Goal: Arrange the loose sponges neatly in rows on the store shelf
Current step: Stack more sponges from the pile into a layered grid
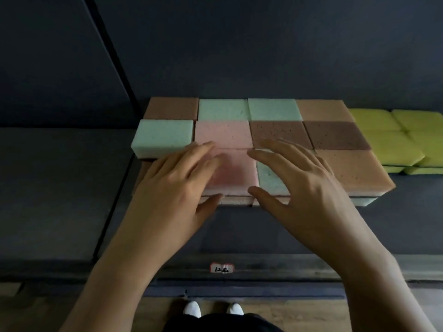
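Several sponges lie in tight rows on the dark shelf point(239, 231), stacked in at least two layers: brown, mint green, pink and orange blocks. A pink sponge point(236, 174) sits in the front row beside a mint green sponge point(269, 179). My left hand point(172, 185) hovers over or rests on the front left of the block, fingers straight and spread, thumb at the front edge of the pink sponge. My right hand point(297, 180) is spread over the mint green sponge, thumb near its front edge. Neither hand grips anything.
Yellow sponges point(395, 137) lie in stacks at the right of the coloured block. A dark back wall rises behind. A price label point(221, 268) is on the shelf's front rail. A second shelf section point(60, 188) lies to the left. My white shoes show below on a wooden floor.
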Tool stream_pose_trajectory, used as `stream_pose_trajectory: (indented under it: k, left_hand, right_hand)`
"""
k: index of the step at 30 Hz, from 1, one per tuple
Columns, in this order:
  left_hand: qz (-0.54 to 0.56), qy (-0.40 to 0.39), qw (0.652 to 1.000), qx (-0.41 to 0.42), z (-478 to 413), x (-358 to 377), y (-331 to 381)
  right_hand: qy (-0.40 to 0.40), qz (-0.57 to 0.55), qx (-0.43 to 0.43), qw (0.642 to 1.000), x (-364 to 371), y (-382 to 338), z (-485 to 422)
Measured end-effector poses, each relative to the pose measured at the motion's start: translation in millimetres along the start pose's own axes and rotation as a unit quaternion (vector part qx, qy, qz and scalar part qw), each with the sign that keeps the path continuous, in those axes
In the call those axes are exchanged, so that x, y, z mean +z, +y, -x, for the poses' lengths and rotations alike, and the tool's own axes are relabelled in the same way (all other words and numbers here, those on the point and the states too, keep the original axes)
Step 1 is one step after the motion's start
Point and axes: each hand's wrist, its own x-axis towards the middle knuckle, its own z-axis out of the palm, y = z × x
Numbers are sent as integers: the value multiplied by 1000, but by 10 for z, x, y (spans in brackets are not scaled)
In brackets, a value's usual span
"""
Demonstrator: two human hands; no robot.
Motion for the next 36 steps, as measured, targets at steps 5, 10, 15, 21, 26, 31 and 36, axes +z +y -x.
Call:
stream_pose_trajectory:
  k: [5,10,15,21,26,31,36]
  left_hand:
    - [-22,60,996,-67,427,-232,-219]
    - [-85,87,979,-164,949,-502,-629]
    - [-112,90,958,-247,1391,-722,-1214]
    - [-140,79,941,-297,1835,-1018,-2179]
    - [-157,69,930,-326,2122,-1302,-3023]
    - [-163,73,930,-322,2221,-1534,-3643]
    - [-169,104,923,-328,2117,-1563,-4128]
  right_hand:
    - [0,-86,-91,992,108,-479,-237]
    - [-31,-140,-175,974,406,-1102,-508]
    - [-54,-131,-225,964,786,-1809,-813]
    - [-58,-128,-238,961,1377,-2748,-1231]
    - [-58,-118,-245,961,1822,-3492,-1613]
    - [-56,-121,-237,962,2072,-4028,-1923]
    - [-52,-116,-233,964,2252,-4263,-2122]
